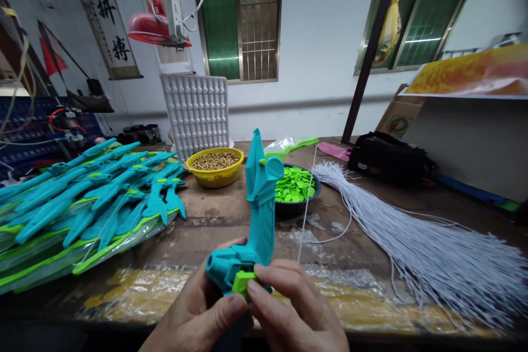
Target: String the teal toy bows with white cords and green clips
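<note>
A teal toy bow [260,220] stands upright before me, its lower end wrapped by my left hand [210,308]. The left thumb presses near a small green plastic piece [243,282] at the bow's grip. Thumb and forefinger of my right hand [289,302] pinch that green piece against the teal body. A green limb [295,147] sticks out behind the bow, and a white string [306,209] runs down from its tip towards my right hand. The left fingers behind the bow are partly hidden.
Several finished-looking teal and green bows [94,192] are heaped at left. A yellow basin [216,176] holds brass-coloured rings; a dark bowl [289,208] holds green pieces. A bundle of white cords [412,236] spreads at right. A black bag [390,159] lies behind it. A red lamp [144,27] hangs above.
</note>
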`<action>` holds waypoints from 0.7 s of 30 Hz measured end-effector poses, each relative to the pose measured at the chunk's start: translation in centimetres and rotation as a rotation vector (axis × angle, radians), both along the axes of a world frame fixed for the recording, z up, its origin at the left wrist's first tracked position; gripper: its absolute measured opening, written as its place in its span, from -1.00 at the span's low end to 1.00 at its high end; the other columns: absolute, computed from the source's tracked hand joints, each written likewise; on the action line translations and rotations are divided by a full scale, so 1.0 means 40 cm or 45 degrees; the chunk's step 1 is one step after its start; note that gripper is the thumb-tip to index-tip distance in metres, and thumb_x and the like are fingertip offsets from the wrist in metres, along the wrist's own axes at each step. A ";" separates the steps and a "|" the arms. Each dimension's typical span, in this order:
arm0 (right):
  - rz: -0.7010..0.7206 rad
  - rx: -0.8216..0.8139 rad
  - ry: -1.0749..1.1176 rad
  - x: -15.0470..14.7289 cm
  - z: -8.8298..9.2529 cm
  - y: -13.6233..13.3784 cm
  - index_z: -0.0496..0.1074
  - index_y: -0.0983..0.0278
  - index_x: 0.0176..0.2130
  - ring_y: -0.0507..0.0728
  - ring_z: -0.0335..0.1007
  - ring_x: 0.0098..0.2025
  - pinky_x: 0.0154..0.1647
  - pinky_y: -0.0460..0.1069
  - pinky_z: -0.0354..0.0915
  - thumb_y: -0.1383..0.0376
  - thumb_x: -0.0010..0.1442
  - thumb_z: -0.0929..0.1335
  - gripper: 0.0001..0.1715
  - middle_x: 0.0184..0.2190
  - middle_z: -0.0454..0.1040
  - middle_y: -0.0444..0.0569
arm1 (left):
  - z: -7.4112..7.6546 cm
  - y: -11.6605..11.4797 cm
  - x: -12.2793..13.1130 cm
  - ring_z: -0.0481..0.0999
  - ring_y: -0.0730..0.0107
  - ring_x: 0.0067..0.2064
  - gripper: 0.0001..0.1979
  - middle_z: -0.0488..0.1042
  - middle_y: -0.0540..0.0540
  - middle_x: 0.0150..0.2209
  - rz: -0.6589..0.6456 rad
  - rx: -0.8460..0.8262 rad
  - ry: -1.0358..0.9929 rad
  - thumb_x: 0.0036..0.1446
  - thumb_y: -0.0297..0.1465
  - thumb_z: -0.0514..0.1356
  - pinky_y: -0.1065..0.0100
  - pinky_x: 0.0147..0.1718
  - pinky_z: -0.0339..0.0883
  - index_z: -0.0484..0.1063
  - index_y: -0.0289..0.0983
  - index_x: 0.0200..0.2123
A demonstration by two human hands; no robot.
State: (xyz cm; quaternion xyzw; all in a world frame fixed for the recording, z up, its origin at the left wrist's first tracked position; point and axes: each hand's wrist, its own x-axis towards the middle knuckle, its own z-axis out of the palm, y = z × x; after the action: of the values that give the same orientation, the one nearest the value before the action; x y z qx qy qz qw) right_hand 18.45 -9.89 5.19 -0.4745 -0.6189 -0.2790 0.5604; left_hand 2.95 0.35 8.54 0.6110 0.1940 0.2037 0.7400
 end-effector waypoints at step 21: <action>0.073 -0.157 0.176 -0.015 -0.011 -0.004 0.53 0.21 -0.09 0.19 0.44 0.04 0.02 0.04 0.47 0.51 0.28 0.36 -0.72 -0.02 0.45 0.08 | -0.001 -0.017 0.006 0.55 0.06 0.10 -0.48 0.60 -0.12 0.07 0.291 0.078 0.103 0.08 -0.08 0.38 0.27 0.06 0.43 0.53 -0.13 0.08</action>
State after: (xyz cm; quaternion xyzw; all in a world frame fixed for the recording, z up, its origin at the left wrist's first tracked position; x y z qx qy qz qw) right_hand 17.85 -10.04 4.75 -0.5082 -0.6081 -0.1906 0.5793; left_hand 3.20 -0.33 8.48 0.6149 0.2859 0.2676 0.6845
